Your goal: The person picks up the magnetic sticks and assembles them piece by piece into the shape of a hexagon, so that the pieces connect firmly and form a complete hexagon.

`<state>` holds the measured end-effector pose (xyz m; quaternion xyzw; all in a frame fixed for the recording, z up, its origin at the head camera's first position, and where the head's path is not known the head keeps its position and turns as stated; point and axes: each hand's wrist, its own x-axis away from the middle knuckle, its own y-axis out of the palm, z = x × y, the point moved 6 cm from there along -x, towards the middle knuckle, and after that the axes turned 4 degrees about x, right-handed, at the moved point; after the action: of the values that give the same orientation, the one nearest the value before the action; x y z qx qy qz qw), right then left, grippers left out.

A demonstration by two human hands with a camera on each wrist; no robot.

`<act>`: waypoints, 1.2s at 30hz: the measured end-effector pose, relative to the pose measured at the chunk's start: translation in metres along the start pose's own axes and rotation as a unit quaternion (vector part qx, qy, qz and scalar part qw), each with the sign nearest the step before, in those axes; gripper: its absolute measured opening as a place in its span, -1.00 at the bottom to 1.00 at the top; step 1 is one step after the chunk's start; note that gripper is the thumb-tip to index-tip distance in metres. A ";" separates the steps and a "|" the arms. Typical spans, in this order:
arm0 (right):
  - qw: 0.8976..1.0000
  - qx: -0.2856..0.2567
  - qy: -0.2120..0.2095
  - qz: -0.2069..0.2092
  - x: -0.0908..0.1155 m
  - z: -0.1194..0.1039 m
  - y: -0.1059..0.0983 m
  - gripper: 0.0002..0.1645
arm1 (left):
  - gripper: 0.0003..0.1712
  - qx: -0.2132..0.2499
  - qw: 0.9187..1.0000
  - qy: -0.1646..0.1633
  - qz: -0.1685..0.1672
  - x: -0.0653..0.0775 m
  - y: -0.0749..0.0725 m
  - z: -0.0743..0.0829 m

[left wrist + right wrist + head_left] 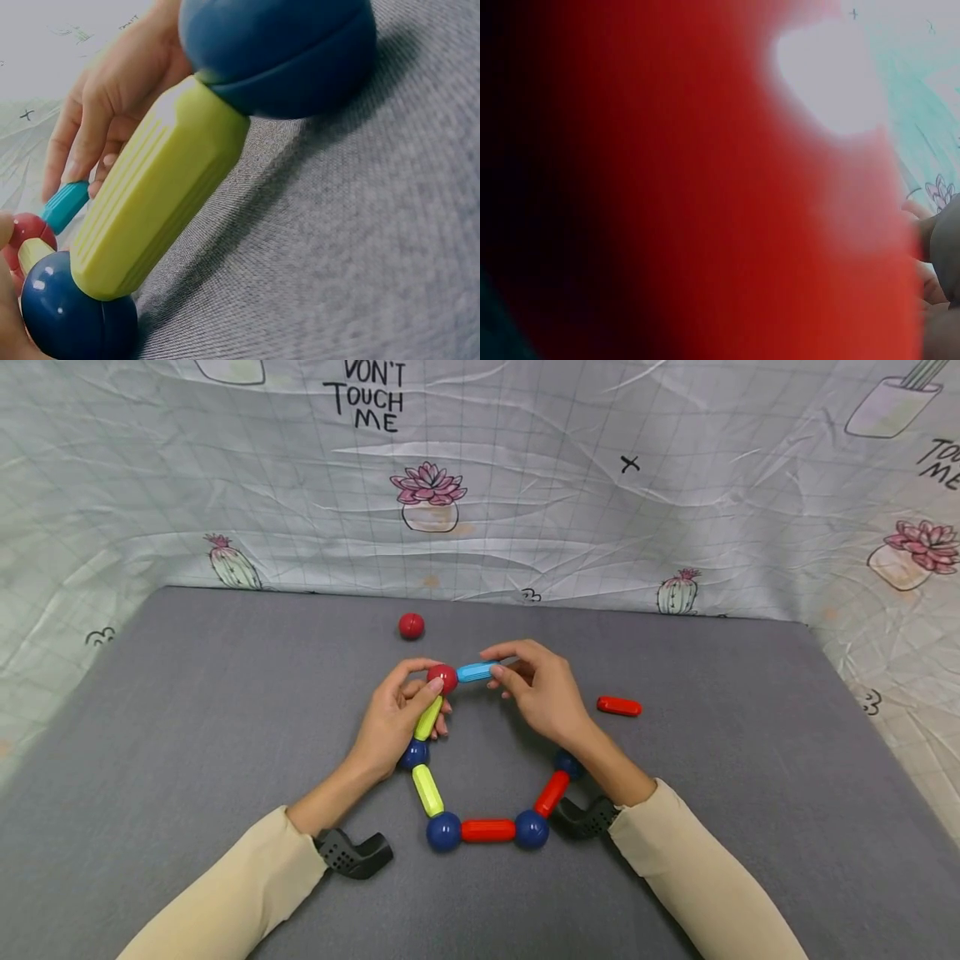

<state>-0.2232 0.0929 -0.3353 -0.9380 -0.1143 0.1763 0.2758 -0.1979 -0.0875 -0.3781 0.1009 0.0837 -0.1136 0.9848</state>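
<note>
My left hand (392, 717) pinches a red ball (441, 673) between thumb and fingers. A light blue magnetic rod (472, 672) is held by its right end in my right hand (547, 692); its left end meets the red ball. From that ball a chain runs down and round: a yellow-green rod (428, 720), a blue ball (415, 754), another yellow-green rod (161, 187), a blue ball (444, 832), a red rod (488, 831), a blue ball (532, 830), a second red rod (552, 793) and a blue ball (568, 764) partly hidden by my right forearm.
A loose red ball (411, 626) lies behind my left hand. To the right of my right hand is a loose red rod (619, 706). The grey table (187, 718) ends at a printed cloth (525, 527). Blurred red fills most of the right wrist view.
</note>
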 end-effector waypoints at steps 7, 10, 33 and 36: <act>0.999 -0.033 -0.005 -0.017 -0.003 0.003 0.007 -0.75 | -0.69 0.014 1.000 -0.002 0.000 0.000 0.002 0.001; 0.998 -0.049 -0.006 -0.032 -0.004 0.005 0.010 -0.74 | -0.73 0.020 1.000 0.001 -0.003 0.001 0.003 0.002; 0.991 0.062 -0.039 -0.108 -0.044 -0.025 0.004 -0.70 | -0.71 -0.011 0.999 0.024 0.030 0.003 -0.002 0.003; 0.986 0.102 -0.054 -0.122 -0.057 -0.031 0.010 -0.69 | -0.73 -0.014 0.999 0.025 0.026 0.003 -0.002 0.003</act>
<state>-0.2616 0.0521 -0.3017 -0.8729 -0.2243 0.2020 0.3835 -0.1949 -0.0909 -0.3759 0.0922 0.1076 -0.0843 0.9863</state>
